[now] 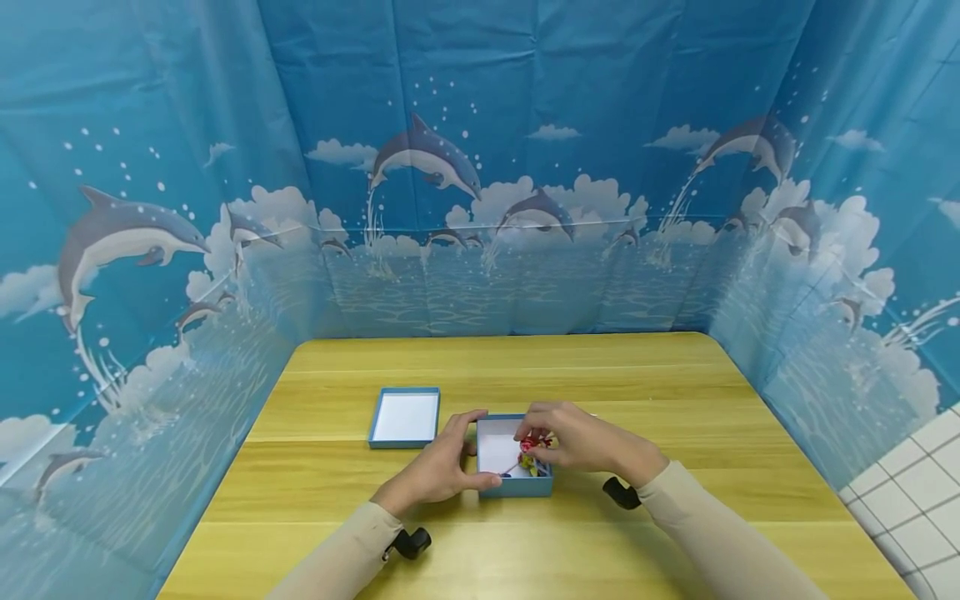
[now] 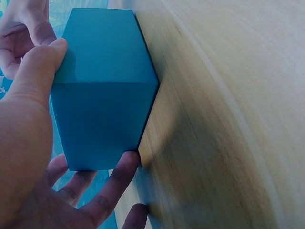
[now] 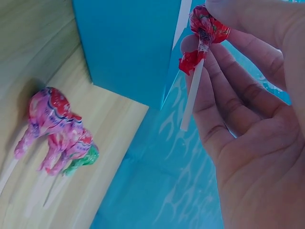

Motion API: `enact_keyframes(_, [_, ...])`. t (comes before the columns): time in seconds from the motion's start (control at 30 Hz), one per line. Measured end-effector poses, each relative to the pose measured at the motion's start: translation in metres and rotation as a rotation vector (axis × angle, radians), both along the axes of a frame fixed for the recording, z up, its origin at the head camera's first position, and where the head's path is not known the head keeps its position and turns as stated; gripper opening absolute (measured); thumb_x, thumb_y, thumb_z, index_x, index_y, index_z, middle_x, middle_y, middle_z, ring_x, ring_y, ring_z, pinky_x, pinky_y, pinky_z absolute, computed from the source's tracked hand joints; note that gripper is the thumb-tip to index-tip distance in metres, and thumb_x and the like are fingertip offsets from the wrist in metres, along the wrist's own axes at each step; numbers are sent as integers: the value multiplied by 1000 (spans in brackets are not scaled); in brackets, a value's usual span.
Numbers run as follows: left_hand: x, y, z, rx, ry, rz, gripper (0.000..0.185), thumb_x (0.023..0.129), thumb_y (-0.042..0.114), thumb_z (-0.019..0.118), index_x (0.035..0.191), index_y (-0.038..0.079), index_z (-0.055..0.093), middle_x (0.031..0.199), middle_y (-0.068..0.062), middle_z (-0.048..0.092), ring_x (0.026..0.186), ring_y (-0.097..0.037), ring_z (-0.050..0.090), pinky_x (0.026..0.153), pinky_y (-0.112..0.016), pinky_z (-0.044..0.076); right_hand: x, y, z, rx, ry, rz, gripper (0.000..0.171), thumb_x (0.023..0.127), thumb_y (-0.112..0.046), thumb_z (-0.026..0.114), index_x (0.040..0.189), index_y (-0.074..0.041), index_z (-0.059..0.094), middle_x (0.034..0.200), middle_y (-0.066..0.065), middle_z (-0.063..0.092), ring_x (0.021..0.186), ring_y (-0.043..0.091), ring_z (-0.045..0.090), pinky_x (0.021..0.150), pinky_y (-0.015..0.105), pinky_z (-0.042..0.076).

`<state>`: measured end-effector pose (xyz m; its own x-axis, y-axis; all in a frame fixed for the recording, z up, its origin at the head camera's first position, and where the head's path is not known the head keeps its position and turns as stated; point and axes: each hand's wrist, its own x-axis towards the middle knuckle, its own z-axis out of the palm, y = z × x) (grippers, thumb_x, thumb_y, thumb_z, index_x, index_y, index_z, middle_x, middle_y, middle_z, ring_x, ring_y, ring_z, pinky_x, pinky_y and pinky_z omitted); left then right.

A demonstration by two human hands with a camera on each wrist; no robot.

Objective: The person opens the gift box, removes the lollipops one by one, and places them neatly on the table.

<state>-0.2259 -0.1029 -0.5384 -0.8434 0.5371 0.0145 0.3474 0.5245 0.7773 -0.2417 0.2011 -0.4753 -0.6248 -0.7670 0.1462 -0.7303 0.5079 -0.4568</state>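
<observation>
The wooden surface [image 1: 600, 375] carries a lid [image 1: 405, 417] lying upturned, apart to the left, probably so the open blue box [image 1: 514, 486] can be reached into. The left hand [image 1: 442, 468] clasps that box by its side, thumb and fingers curled round the walls, likely to steady it. The right hand [image 1: 581, 437] pinches a red lollipop [image 1: 530, 442] above the box.

The right wrist view alone shows more lollipops [image 3: 57, 131] lying on the surface beside the box; the left wrist view shows only the box's outer wall [image 2: 102, 90].

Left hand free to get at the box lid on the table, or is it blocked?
Probably yes. The lid lies open on bare table just beyond the left hand; nothing sits between, though that hand now grips the box.
</observation>
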Motion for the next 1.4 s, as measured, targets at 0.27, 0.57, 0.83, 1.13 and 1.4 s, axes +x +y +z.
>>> enact_keyframes(0.27, [1, -1, -1, -2, 0, -4, 108, 103, 46, 92, 184, 15, 27, 175, -24, 44, 138, -33, 70, 110, -53, 63, 2, 11, -5, -13, 21, -12, 14, 109, -9, 84, 123, -12, 84, 118, 1, 80, 99, 8, 73, 85, 31, 67])
enact_keyframes(0.57, [1, 0, 1, -18, 14, 0, 107, 103, 47, 92, 184, 19, 28, 176, -23, 44, 135, -30, 69, 109, -50, 61, 4, 19, -7, -28, 57, -30, 16, 107, -7, 84, 123, -10, 85, 117, 2, 80, 96, 6, 72, 83, 31, 67])
enact_keyframes(0.83, [1, 0, 0, -18, 17, 1, 107, 104, 48, 91, 184, 18, 28, 177, -24, 43, 136, -30, 70, 111, -52, 61, 4, 27, -10, -44, 66, -40, 17, 107, -6, 84, 124, -9, 85, 118, 2, 81, 97, 8, 76, 84, 40, 70])
enact_keyframes(1.13, [0, -1, -1, -25, 24, 0, 108, 104, 48, 91, 184, 15, 28, 175, -23, 44, 131, -27, 69, 106, -48, 60, 7, 37, -14, -66, 69, -60, 15, 109, -11, 84, 124, -10, 85, 116, 0, 80, 94, 12, 73, 82, 36, 67])
enact_keyframes(1.4, [0, -1, 0, -21, 19, 1, 108, 103, 47, 92, 184, 14, 28, 174, -23, 45, 129, -26, 67, 106, -48, 59, 12, 45, -18, -65, 86, -91, 14, 108, -11, 86, 121, -12, 86, 113, -3, 77, 94, 12, 69, 81, 36, 66])
